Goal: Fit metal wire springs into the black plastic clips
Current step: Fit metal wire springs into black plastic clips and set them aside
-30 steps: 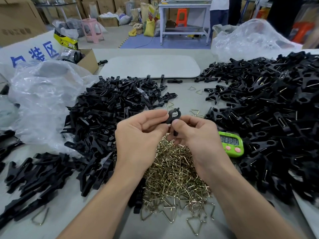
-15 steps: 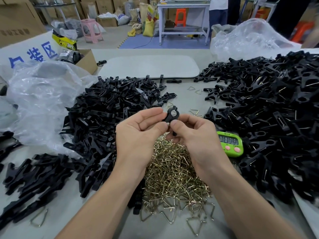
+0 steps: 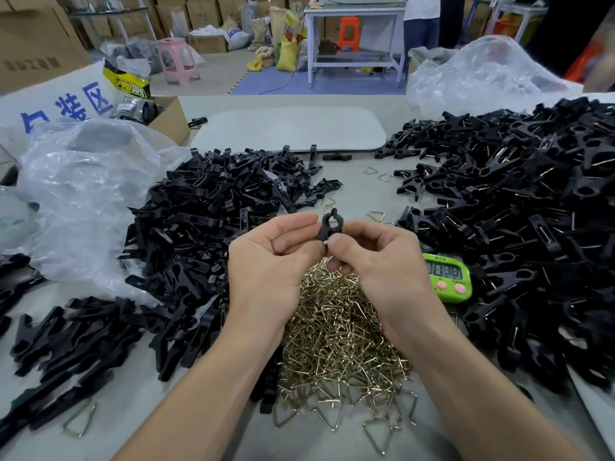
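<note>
Both hands hold one black plastic clip (image 3: 329,226) upright above the table's middle, its ring-shaped end on top. My left hand (image 3: 273,261) pinches the clip's left side between thumb and fingers. My right hand (image 3: 379,257) pinches its right side, thumb pressed near the clip's lower end. Whether a spring sits in this clip is hidden by the fingers. Under the hands lies a heap of brass-coloured wire springs (image 3: 336,337). A pile of black clip parts (image 3: 206,234) spreads to the left, and a larger pile of clips with springs showing (image 3: 519,221) fills the right.
A green timer (image 3: 449,277) lies right of my right hand. Crumpled clear plastic bags (image 3: 83,194) sit at the left and far right (image 3: 482,71). A grey board (image 3: 289,128) lies at the back. More black parts (image 3: 66,344) and loose springs (image 3: 80,420) lie near the front left.
The clip has turned in my fingers from tilted to nearly upright. Both hands stay at the same spot above the spring heap.
</note>
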A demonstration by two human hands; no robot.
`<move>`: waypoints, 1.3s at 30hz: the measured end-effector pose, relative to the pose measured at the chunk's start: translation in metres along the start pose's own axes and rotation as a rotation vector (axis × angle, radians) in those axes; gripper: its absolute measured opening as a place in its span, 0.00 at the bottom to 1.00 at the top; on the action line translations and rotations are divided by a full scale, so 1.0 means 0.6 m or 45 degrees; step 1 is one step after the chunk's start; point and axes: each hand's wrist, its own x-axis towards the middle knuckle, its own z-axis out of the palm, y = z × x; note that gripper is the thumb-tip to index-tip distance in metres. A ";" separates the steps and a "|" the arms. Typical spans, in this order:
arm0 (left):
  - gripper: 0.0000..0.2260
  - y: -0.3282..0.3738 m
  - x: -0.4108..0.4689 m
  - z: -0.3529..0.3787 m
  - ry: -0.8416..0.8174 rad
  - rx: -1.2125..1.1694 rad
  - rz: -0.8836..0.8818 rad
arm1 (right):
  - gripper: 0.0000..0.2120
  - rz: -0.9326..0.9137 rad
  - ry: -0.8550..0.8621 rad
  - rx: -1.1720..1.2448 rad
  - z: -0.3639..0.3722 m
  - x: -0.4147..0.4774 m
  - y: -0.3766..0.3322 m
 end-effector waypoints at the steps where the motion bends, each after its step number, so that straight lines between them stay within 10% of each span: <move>1: 0.18 -0.001 0.000 0.000 0.023 0.044 0.017 | 0.09 -0.015 0.006 -0.038 0.001 0.000 0.000; 39: 0.20 -0.003 0.007 -0.021 -0.114 0.419 -0.084 | 0.07 -0.152 -0.251 -0.754 -0.032 0.001 -0.008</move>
